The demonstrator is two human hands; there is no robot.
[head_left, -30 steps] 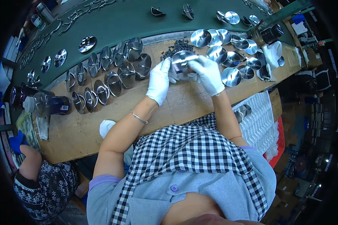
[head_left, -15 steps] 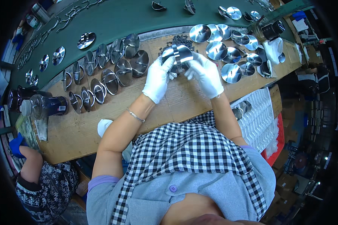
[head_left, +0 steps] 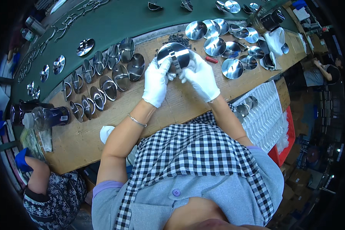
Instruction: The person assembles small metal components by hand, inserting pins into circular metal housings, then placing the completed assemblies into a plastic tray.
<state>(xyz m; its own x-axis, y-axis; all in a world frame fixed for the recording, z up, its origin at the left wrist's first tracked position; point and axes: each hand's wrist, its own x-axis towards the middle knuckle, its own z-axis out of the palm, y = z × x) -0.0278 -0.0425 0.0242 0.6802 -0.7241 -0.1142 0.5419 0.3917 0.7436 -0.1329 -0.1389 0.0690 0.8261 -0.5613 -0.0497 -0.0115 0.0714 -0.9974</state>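
A round, mirror-polished metal disc [head_left: 171, 51] with a curved band across its face is held over the wooden bench, tilted towards me. My left hand [head_left: 156, 82], in a white glove, grips its lower left edge with the thumb over the face. My right hand [head_left: 201, 76], gloved as well, closes on the right edge, its fingers curled under the rim. Just beyond the disc lies a pile of small black pieces [head_left: 178, 38]. A small red piece [head_left: 211, 59] rests right of my right hand.
Rows of banded discs [head_left: 108, 87] stand left; plain shiny discs [head_left: 232, 68] lie right. Behind runs a green surface [head_left: 115, 23] with more discs. Jars [head_left: 46, 117] stand at left. A white ridged sheet [head_left: 258, 115] and red crate [head_left: 285, 142] are at right. Another person's arm [head_left: 38, 176] is lower left.
Both hands and the disc have shifted slightly left in the picture, as has the bench behind. The disc's face has turned a little, and the red piece now shows beside my right hand.
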